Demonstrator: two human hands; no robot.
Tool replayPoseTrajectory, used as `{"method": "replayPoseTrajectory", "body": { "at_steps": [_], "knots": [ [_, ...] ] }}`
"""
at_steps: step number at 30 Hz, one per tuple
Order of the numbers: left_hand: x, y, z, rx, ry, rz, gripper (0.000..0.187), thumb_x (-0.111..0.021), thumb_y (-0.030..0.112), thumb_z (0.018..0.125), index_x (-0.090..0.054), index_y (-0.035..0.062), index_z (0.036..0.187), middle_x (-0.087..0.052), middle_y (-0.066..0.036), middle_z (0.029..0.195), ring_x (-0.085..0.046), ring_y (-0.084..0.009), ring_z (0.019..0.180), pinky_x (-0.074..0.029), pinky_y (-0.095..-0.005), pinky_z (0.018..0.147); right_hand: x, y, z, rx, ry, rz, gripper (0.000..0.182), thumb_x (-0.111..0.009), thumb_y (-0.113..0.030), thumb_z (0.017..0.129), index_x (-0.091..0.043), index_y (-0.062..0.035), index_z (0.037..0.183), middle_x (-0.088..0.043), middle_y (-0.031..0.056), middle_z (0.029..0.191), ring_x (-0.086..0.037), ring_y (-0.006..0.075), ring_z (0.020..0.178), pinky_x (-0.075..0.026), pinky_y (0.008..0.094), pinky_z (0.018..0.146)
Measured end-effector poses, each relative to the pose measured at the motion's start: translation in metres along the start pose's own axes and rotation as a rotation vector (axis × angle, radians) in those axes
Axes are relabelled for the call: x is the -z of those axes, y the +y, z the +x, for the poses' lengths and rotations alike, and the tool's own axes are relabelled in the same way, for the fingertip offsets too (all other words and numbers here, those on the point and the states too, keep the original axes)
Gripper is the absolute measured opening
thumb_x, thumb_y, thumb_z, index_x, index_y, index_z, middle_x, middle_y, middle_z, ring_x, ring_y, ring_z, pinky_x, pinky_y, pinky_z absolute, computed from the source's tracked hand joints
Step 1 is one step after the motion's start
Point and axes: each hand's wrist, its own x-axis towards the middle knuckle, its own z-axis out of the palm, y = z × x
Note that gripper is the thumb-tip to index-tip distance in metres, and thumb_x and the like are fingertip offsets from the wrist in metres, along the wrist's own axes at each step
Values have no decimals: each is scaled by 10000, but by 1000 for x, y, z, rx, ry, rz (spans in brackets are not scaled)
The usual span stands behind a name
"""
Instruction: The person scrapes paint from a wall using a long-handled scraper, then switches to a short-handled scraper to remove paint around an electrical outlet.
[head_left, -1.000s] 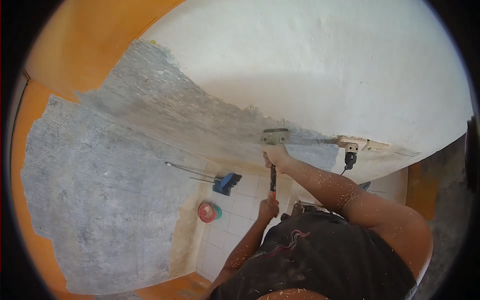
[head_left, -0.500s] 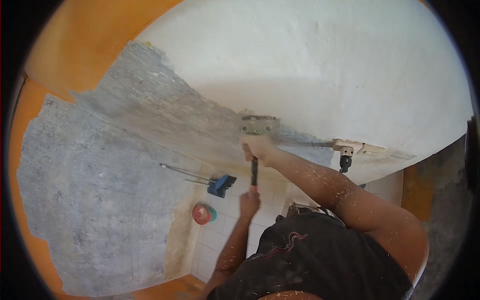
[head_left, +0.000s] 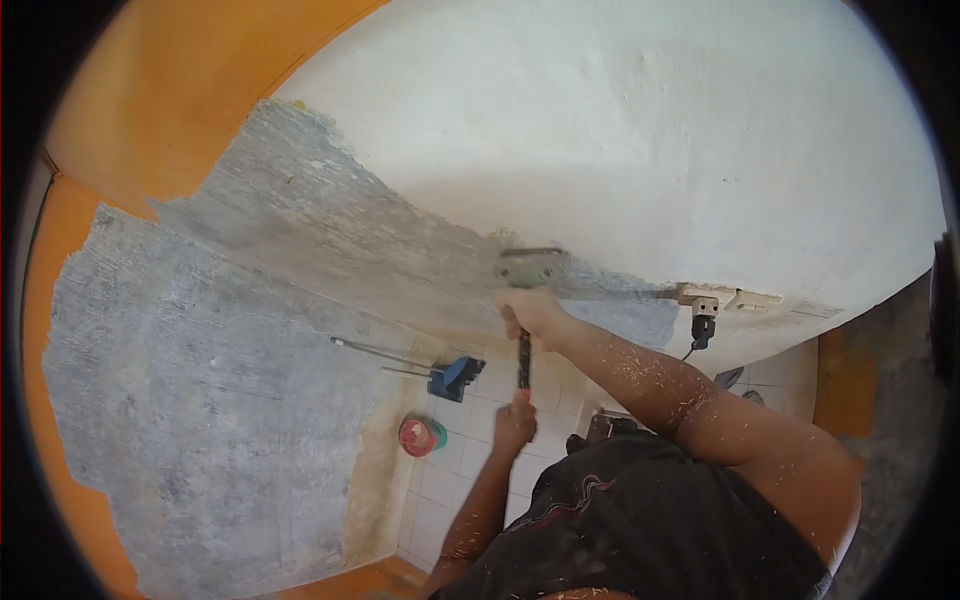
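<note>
A scraper [head_left: 525, 360] with a black handle and a greenish, motion-blurred head lies against the wall where white paint [head_left: 620, 150] meets bare grey plaster [head_left: 330, 210]. My right hand [head_left: 535, 315] is closed around its upper part, just below the head. Lower down, my left hand [head_left: 515, 425] grips the handle's end, which shows a bit of red. Pale flakes cling to both forearms and to the dark shirt.
A power outlet with a black plug [head_left: 704, 330] sits on the wall at right. On the tiled floor [head_left: 455, 500] stand a red and green bucket [head_left: 420, 437] and a blue dustpan [head_left: 456, 378] with long handles. Orange paint borders the plaster.
The view has shifted slightly, so the wall, bucket and outlet appear lower and further right. Both hands keep their grip on the scraper, whose head is still near the paint edge.
</note>
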Motion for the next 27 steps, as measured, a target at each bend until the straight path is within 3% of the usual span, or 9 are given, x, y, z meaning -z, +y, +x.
{"method": "replayPoseTrajectory", "body": {
  "at_steps": [1, 4, 6, 10, 14, 17, 22, 24, 27],
  "knots": [
    [8, 48, -2, 668, -208, -376, 650, -365, 604, 874, -515, 47, 573, -461, -53, 455, -487, -171, 392, -381, -314, 391, 12, 11, 2, -4, 3, 0, 286, -548, -78, 718, -345, -129, 523, -328, -17, 492, -291, 123, 408, -258, 298, 414],
    [-3, 62, -5, 826, -241, -577, 673, -346, 629, 867, -528, 43, 591, -464, -52, 462, -479, -177, 391, -371, -319, 393, 28, 18, 16, -193, -49, 37, 276, -563, -80, 717, -378, -122, 517, -347, -4, 490, -305, 129, 402, -269, 299, 421],
    [18, 52, 21, 417, -52, -366, 670, -345, 614, 879, -512, 47, 563, -449, -31, 451, -461, -158, 381, -350, -298, 381, 1, -3, 13, -10, -108, 24, 267, -572, -80, 725, -404, -116, 521, -361, 0, 490, -313, 130, 399, -266, 301, 416],
    [42, 39, 29, 474, -83, -334, 673, -353, 607, 881, -490, 41, 543, -435, -31, 437, -478, -138, 388, -367, -305, 381, -14, -8, 10, 8, -88, 86, 272, -576, -75, 730, -398, -118, 530, -350, -13, 495, -318, 120, 413, -260, 298, 419],
    [-3, 62, -5, 897, -237, -619, 638, -389, 605, 867, -504, 63, 552, -430, -26, 430, -470, -160, 375, -361, -321, 378, 29, 22, 12, -213, -50, 52, 232, -560, -79, 744, -398, -121, 583, -306, -28, 493, -259, 102, 391, -258, 282, 416],
    [22, 46, 23, 570, -113, -385, 616, -421, 576, 873, -442, 94, 490, -395, 3, 410, -425, -126, 346, -326, -291, 352, -2, -1, 20, -100, -122, 84, 251, -551, -63, 741, -375, -126, 574, -303, -24, 492, -256, 99, 389, -248, 281, 413],
    [33, 59, 19, 687, -133, -371, 626, -415, 611, 859, -455, 77, 533, -423, -14, 434, -438, -125, 359, -340, -288, 358, -1, 8, 15, -47, -88, 82, 288, -566, -80, 736, -378, -148, 528, -301, -33, 492, -264, 104, 396, -248, 288, 412],
    [1, 55, 1, 907, -182, -775, 615, -420, 613, 856, -466, 85, 543, -430, -17, 439, -440, -132, 358, -334, -290, 355, 15, 18, 20, -141, -169, 120, 255, -565, -85, 728, -388, -131, 550, -353, -12, 490, -304, 117, 385, -254, 286, 377],
    [9, 47, 15, 683, -115, -474, 531, -400, 493, 910, -497, 72, 601, -459, -39, 447, -484, -152, 365, -361, -279, 341, -2, 6, 21, -76, -108, -3, 291, -567, -79, 744, -380, -149, 532, -304, -39, 492, -280, 108, 409, -255, 273, 423]
  ]
}}
